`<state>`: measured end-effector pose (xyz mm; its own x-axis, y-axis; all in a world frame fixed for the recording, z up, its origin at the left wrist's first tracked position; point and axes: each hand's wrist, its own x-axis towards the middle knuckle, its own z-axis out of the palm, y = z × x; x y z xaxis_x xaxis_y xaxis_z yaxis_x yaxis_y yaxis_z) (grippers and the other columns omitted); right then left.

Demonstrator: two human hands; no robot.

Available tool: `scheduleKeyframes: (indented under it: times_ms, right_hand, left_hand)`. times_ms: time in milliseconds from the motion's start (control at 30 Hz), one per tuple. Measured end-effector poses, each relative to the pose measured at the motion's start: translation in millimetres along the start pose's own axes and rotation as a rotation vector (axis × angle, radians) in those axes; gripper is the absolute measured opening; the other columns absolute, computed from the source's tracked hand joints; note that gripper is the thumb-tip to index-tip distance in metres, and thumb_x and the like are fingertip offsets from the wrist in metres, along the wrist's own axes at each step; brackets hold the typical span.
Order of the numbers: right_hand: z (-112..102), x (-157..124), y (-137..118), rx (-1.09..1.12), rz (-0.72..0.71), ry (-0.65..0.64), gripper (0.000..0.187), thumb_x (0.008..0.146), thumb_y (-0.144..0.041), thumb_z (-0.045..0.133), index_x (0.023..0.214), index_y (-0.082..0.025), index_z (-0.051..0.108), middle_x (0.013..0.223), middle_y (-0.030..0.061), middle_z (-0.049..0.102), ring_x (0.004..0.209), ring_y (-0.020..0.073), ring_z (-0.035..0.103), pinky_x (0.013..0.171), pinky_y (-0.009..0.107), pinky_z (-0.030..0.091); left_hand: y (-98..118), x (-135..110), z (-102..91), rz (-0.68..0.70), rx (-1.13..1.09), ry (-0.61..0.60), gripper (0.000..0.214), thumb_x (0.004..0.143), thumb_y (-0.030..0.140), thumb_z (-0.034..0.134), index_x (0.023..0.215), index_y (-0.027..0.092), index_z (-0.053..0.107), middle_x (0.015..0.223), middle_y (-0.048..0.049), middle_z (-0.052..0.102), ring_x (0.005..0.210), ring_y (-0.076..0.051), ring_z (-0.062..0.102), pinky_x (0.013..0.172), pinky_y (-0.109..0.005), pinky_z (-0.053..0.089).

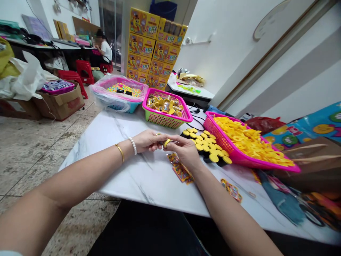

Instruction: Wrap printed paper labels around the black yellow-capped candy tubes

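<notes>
Both of my hands meet over the white marble table (128,177). My left hand (147,140), with a pearl bracelet and a gold bangle on the wrist, pinches a small yellow ring-shaped piece (167,142). My right hand (183,149) grips the same piece from the other side, fingers curled. Under my right hand lie colourful sticker sheets (181,170). Just beyond it stands a black tray of yellow caps (207,147).
A pink basket of yellow rings (247,142) sits at right, a pink-green basket of small wrapped items (166,108) behind, and a bagged basket of colourful beads (119,92) further left. Yellow cartons (151,49) are stacked at the back. A person (102,48) sits far off.
</notes>
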<state>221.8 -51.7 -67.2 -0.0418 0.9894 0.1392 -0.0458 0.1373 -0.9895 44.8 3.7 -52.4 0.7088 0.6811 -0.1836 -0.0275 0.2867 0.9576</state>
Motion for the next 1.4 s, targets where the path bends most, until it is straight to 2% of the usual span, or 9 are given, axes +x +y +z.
scheduleKeyframes:
  times_ms: [133, 400, 633, 800, 867, 933, 1133, 1233, 1400]
  right_hand:
    - [7.0, -2.1, 5.6, 0.045, -0.094, 0.091, 0.027, 0.06, -0.033, 0.088, 0.076, -0.02, 0.071, 0.069, -0.0013, 0.073, 0.056, 0.0165, 0.07, 0.059, 0.034, 0.062]
    - [3.0, 0.6, 6.1, -0.027, -0.123, 0.084, 0.027, 0.068, -0.033, 0.083, 0.09, -0.021, 0.074, 0.088, 0.0004, 0.074, 0.063, 0.0148, 0.07, 0.065, 0.035, 0.063]
    - [8.1, -5.8, -2.0, -0.085, -0.068, 0.047, 0.033, 0.064, -0.035, 0.085, 0.091, -0.022, 0.071, 0.079, -0.0007, 0.072, 0.062, 0.0164, 0.07, 0.065, 0.036, 0.063]
    - [-5.2, 38.4, -37.7, -0.296, -0.235, 0.234, 0.029, 0.069, -0.034, 0.08, 0.093, -0.021, 0.071, 0.082, 0.0006, 0.071, 0.064, 0.0156, 0.069, 0.069, 0.036, 0.062]
    - [-18.1, 62.7, -55.4, -0.448, -0.33, 0.258, 0.046, 0.066, -0.03, 0.08, 0.11, -0.024, 0.069, 0.107, 0.0035, 0.071, 0.075, 0.0159, 0.07, 0.075, 0.036, 0.061]
    - [-30.8, 74.8, -66.3, -0.619, -0.282, 0.241, 0.05, 0.067, -0.028, 0.078, 0.117, -0.023, 0.068, 0.105, 0.0044, 0.071, 0.073, 0.0162, 0.068, 0.069, 0.035, 0.06]
    - [-39.9, 12.5, -41.4, -1.133, -0.192, 0.029, 0.015, 0.078, -0.03, 0.069, 0.086, -0.022, 0.078, 0.077, 0.0025, 0.072, 0.067, 0.0156, 0.063, 0.069, 0.03, 0.052]
    - [-39.1, -22.1, -16.4, -1.139, -0.121, -0.105, 0.013, 0.075, -0.027, 0.073, 0.086, -0.023, 0.078, 0.084, 0.0024, 0.07, 0.065, 0.0135, 0.06, 0.067, 0.029, 0.049]
    - [-35.8, -31.8, -1.4, -1.077, -0.137, -0.092, 0.012, 0.078, -0.022, 0.069, 0.067, -0.02, 0.065, 0.075, 0.0009, 0.061, 0.066, 0.0138, 0.056, 0.066, 0.028, 0.044]
  left_hand:
    - [1.9, -2.0, 8.8, -0.105, -0.081, 0.076, 0.039, 0.082, 0.049, 0.069, 0.077, 0.01, 0.065, 0.047, 0.0025, 0.054, 0.031, -0.001, 0.031, 0.032, -0.016, 0.016]
    - [-0.4, 1.9, 7.1, -0.1, -0.238, 0.009, 0.043, 0.094, 0.049, 0.052, 0.076, 0.012, 0.062, 0.049, -0.0013, 0.059, 0.031, -0.003, 0.038, 0.032, -0.014, 0.022]
    - [-3.3, 2.2, 4.0, -0.094, -0.258, -0.003, 0.038, 0.096, 0.046, 0.05, 0.081, 0.012, 0.061, 0.05, -0.0019, 0.06, 0.031, -0.004, 0.041, 0.033, -0.014, 0.027]
    - [-4.0, -1.2, 4.6, -0.128, -0.304, 0.022, 0.049, 0.087, 0.06, 0.056, 0.101, 0.012, 0.055, 0.071, -0.0105, 0.071, 0.045, -0.01, 0.058, 0.043, -0.018, 0.044]
    - [-4.0, -1.9, 4.5, -0.136, -0.267, 0.038, 0.047, 0.087, 0.056, 0.059, 0.104, 0.013, 0.053, 0.074, -0.0113, 0.071, 0.048, -0.011, 0.06, 0.044, -0.019, 0.044]
    - [-3.7, -1.5, 4.8, -0.128, -0.214, 0.054, 0.039, 0.087, 0.047, 0.064, 0.103, 0.013, 0.054, 0.074, -0.0103, 0.071, 0.049, -0.011, 0.061, 0.045, -0.02, 0.044]
    - [-4.7, 1.6, 8.8, -0.102, -0.099, 0.204, 0.019, 0.088, 0.023, 0.066, 0.076, 0.011, 0.058, 0.061, -0.0042, 0.064, 0.045, -0.006, 0.054, 0.045, -0.019, 0.039]
    - [-7.3, 1.8, 13.5, -0.077, -0.018, 0.218, 0.018, 0.087, 0.019, 0.067, 0.074, 0.012, 0.058, 0.061, -0.0033, 0.065, 0.045, -0.006, 0.054, 0.044, -0.019, 0.038]
    - [-12.1, 0.4, 20.9, -0.029, 0.213, 0.243, 0.021, 0.081, 0.02, 0.073, 0.069, 0.012, 0.057, 0.06, -0.0016, 0.065, 0.043, -0.006, 0.052, 0.043, -0.02, 0.036]
